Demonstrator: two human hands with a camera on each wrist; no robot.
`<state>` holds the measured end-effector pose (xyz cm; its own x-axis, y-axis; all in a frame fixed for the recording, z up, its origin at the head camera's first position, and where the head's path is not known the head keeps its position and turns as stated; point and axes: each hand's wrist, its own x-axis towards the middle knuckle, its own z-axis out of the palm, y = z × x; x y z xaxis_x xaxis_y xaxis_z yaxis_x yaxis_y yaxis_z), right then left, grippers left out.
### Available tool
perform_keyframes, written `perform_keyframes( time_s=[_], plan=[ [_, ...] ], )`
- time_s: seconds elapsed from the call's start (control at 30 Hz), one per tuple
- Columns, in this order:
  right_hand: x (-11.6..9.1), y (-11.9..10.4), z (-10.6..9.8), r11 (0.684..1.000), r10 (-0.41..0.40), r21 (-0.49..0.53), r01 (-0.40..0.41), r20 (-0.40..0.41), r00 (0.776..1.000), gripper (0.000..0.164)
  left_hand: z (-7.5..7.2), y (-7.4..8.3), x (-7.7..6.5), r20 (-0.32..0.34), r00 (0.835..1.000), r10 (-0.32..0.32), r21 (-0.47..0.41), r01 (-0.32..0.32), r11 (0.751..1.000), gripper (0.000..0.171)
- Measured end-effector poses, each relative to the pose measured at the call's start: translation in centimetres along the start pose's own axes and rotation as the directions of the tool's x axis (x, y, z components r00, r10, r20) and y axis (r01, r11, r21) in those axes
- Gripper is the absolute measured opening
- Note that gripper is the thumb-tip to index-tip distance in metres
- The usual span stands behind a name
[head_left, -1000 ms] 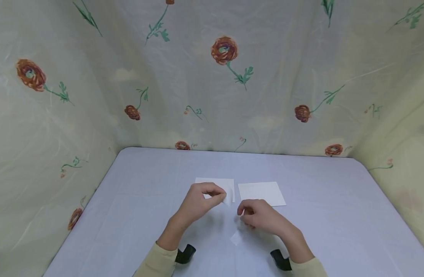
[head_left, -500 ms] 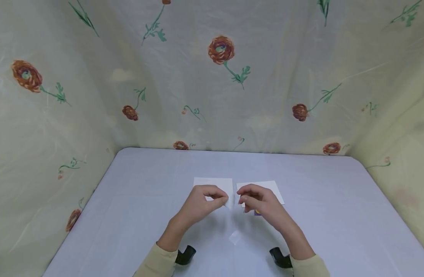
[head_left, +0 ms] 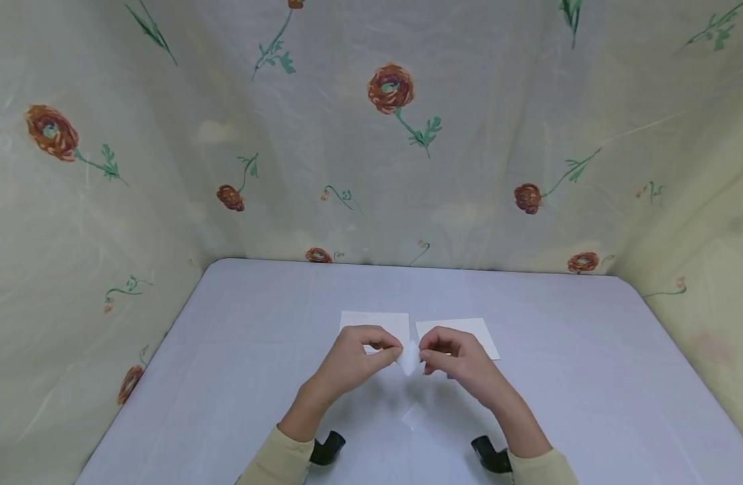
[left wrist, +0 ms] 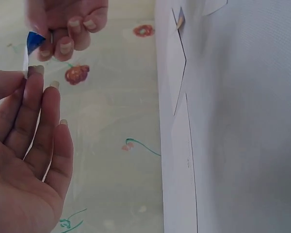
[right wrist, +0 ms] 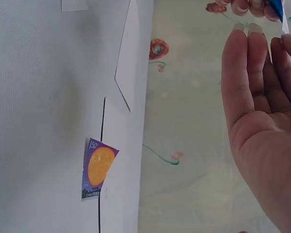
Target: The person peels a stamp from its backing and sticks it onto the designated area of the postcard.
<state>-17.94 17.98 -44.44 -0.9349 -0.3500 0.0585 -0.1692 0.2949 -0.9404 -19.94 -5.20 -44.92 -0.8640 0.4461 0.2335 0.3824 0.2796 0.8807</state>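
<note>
In the head view, my left hand (head_left: 362, 357) pinches one edge of a small stamp (head_left: 409, 360), pale side up, held above the table. Thumb and fingertips of my right hand (head_left: 459, 357) pinch its opposite edge. A blue face of the stamp (left wrist: 35, 41) shows in the left wrist view, along with a white edge. Another stamp (right wrist: 98, 167), purple with an orange disc and "China" printed on it, overlaps the near edge of the right white card (right wrist: 117, 145). The left white card (head_left: 377, 320) is partly hidden behind my left hand.
A small translucent square (head_left: 413, 416) lies on the white tabletop (head_left: 274, 303) between my forearms. Black wrist mounts (head_left: 327, 448) stick out from the sleeves. A flowered curtain (head_left: 322, 135) closes off the table's back and sides.
My right hand has moved up and left from near the translucent square, past the purple stamp, to the stamp in my left hand, and now pinches its edge. The left hand barely moved.
</note>
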Motion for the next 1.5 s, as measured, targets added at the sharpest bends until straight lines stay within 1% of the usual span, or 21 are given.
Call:
perform_keyframes(
  time_s=[0.1, 0.27, 0.33, 0.47, 0.6, 0.73, 0.93, 1.07, 1.23, 1.4, 1.5],
  plan=[
    [-0.07, -0.17, -0.02, 1.0, -0.008, -0.022, 0.008, -0.001, 1.0, 0.011, 0.02, 0.04, 0.02, -0.02, 1.0, 0.017, 0.036, -0.017, 0.999, 0.009],
    [-0.09, -0.36, 0.16, 0.997, -0.028, -0.068, 0.024, -0.051, 0.998, 0.008, 0.04, 0.17, -0.01, -0.043, 0.997, 0.065, 0.101, -0.06, 0.993, 0.008],
    [-0.08, -0.36, 0.26, 0.996, -0.052, -0.074, 0.046, -0.075, 0.996, 0.009, 0.04, 0.18, -0.01, -0.048, 0.995, 0.083, 0.106, -0.078, 0.991, 0.008],
    [-0.13, -0.35, 0.32, 0.993, -0.105, -0.067, 0.097, -0.127, 0.986, 0.008, 0.01, 0.06, 0.04, -0.062, 0.991, 0.12, 0.091, -0.115, 0.989, 0.007],
    [-0.15, -0.44, 0.27, 0.994, -0.11, -0.033, 0.106, -0.166, 0.98, 0.006, 0.01, -0.2, 0.11, -0.07, 0.987, 0.147, 0.073, -0.142, 0.987, 0.007],
    [-0.08, -0.47, 0.23, 0.995, -0.101, 0.007, 0.104, -0.171, 0.98, 0.008, 0.04, -0.34, 0.12, -0.061, 0.988, 0.141, 0.051, -0.138, 0.989, 0.007],
    [-0.02, -0.48, 0.25, 0.99, -0.132, 0.036, 0.14, -0.159, 0.978, 0.008, -0.11, -0.19, 0.11, -0.05, 0.989, 0.142, 0.046, -0.139, 0.989, 0.007],
    [-0.11, -0.39, 0.21, 0.989, -0.135, 0.038, 0.143, -0.162, 0.977, 0.007, -0.17, -0.05, 0.11, -0.047, 0.989, 0.142, 0.05, -0.14, 0.989, 0.007],
    [-0.21, -0.28, 0.19, 0.983, -0.169, 0.042, 0.178, -0.16, 0.973, 0.006, -0.09, -0.05, 0.11, -0.037, 0.992, 0.124, 0.048, -0.122, 0.991, 0.007],
    [-0.31, -0.42, 0.25, 0.985, -0.16, 0.031, 0.168, -0.181, 0.97, 0.004, -0.03, -0.05, 0.17, -0.026, 0.994, 0.102, 0.038, -0.101, 0.994, 0.006],
    [-0.35, -0.53, 0.32, 0.984, -0.166, 0.026, 0.174, -0.188, 0.968, 0.004, 0.03, -0.16, 0.18, -0.025, 0.995, 0.1, 0.037, -0.099, 0.994, 0.006]
  ],
)
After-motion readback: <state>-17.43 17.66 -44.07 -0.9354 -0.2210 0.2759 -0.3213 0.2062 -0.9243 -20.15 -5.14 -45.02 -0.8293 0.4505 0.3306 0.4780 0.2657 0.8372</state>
